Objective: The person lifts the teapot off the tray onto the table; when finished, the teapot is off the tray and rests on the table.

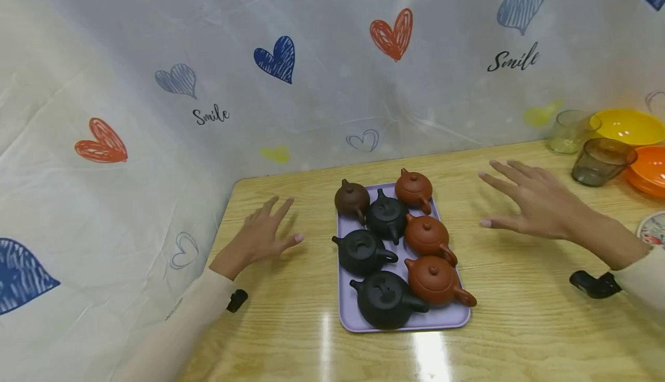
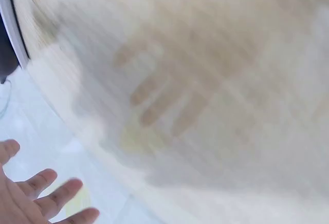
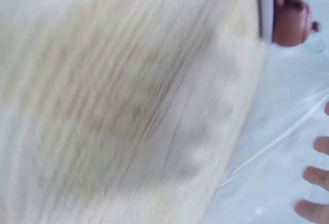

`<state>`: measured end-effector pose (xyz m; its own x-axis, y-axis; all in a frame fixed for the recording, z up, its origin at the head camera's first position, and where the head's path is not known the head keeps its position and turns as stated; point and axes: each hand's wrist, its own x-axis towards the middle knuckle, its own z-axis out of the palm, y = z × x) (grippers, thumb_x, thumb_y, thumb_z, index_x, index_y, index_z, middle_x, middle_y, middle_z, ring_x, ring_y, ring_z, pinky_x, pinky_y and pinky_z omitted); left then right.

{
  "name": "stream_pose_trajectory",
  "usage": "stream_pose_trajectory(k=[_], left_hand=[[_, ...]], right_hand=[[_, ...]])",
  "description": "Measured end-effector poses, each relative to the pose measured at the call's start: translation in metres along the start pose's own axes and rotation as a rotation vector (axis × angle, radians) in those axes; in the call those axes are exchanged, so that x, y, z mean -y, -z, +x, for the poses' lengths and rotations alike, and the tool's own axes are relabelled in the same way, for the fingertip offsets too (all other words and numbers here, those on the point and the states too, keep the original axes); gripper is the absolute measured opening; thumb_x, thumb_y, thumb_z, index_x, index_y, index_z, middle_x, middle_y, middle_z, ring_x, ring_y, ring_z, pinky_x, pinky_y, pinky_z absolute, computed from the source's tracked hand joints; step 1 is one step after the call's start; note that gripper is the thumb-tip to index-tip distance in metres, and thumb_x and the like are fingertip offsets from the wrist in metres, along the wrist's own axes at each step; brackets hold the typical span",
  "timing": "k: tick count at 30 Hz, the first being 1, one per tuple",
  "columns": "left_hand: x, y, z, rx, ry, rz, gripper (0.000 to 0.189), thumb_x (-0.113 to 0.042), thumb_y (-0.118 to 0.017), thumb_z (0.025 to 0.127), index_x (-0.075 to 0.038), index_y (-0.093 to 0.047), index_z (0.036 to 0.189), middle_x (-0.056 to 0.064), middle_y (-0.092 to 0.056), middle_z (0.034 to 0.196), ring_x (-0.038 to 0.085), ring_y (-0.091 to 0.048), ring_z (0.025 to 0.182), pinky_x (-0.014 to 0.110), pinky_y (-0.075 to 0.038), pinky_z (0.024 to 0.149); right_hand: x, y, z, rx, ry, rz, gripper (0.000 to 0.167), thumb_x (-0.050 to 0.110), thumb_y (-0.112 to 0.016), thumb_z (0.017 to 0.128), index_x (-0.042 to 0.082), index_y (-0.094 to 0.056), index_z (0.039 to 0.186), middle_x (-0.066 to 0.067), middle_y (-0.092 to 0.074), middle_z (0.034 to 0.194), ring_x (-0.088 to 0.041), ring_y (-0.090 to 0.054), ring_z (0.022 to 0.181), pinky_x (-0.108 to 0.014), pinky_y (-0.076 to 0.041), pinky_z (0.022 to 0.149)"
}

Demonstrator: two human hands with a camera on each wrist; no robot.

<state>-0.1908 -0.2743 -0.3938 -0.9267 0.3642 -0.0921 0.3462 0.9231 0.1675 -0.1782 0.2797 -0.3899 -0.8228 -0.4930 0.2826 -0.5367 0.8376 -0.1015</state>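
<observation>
1. Teapots [image 1: 418,242], seven in all, stand close together on a tray between our two hands, and neither hand touches one.
2. Our left hand [image 1: 261,235] is held over the table to the left of the tray, its fingers spread and its thumb well apart from them, clasping nothing.
3. Our right hand [image 1: 537,202] is held on the other side, its fingers likewise apart and reaching toward the tray without meeting it. From the right wrist we see only fingertips at the picture's edge.
4. Around us on the tray, we count three black pots, three reddish-brown ones along the right side, and one dark brown pot at the far left corner. Their spouts point away from us and their handles toward us; some of these jut past the rim.
5. Beneath them lies the lilac tray [image 1: 349,313], flat on our pale wooden table [image 1: 519,313].
6. At our wrists we wear light sleeves [image 1: 179,313], with a black device [image 1: 594,284] just below the right one.
7. Farther right we see a clear glass [image 1: 568,137], a brownish glass [image 1: 597,165], a yellow bowl [image 1: 631,128], an orange bowl [image 1: 652,168] and part of a patterned plate [image 1: 656,232].
8. Behind everything hangs our white cloth [image 1: 312,1], printed with hearts and "Smile".
</observation>
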Motion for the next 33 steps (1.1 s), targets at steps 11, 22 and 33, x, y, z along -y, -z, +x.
stream_pose_trajectory(k=[11, 22, 33], left_hand=[[-0.041, -0.016, -0.038, 0.072, -0.011, -0.399, 0.070, -0.043, -0.058, 0.101, -0.001, -0.036, 0.152, 0.019, -0.053, 0.140, 0.035, -0.059, 0.122, 0.052, -0.051, 0.100], [-0.099, -0.035, -0.057, 0.256, 0.073, -0.836, 0.048, -0.023, -0.062, 0.098, 0.004, -0.048, 0.135, 0.010, -0.066, 0.109, 0.017, -0.067, 0.089, 0.027, -0.055, 0.069], [-0.121, -0.050, -0.062, 0.228, 0.195, -0.994, 0.055, -0.009, -0.075, 0.086, 0.010, -0.045, 0.128, 0.014, -0.060, 0.100, 0.015, -0.062, 0.078, 0.027, -0.058, 0.071]], right_hand=[[0.056, 0.008, -0.032, 0.069, -0.026, 0.469, 0.048, 0.026, -0.076, 0.090, 0.015, -0.060, 0.134, -0.006, -0.067, 0.127, -0.010, -0.067, 0.096, -0.032, -0.057, 0.071], [0.098, -0.012, -0.059, 0.213, -0.051, 0.824, 0.020, 0.016, -0.066, 0.097, 0.019, -0.068, 0.116, 0.001, -0.071, 0.104, -0.003, -0.061, 0.073, -0.024, -0.050, 0.054], [0.123, -0.028, -0.067, 0.141, -0.103, 0.795, 0.009, 0.023, -0.073, 0.092, 0.031, -0.069, 0.095, 0.015, -0.064, 0.084, 0.002, -0.053, 0.062, -0.021, -0.043, 0.049]])
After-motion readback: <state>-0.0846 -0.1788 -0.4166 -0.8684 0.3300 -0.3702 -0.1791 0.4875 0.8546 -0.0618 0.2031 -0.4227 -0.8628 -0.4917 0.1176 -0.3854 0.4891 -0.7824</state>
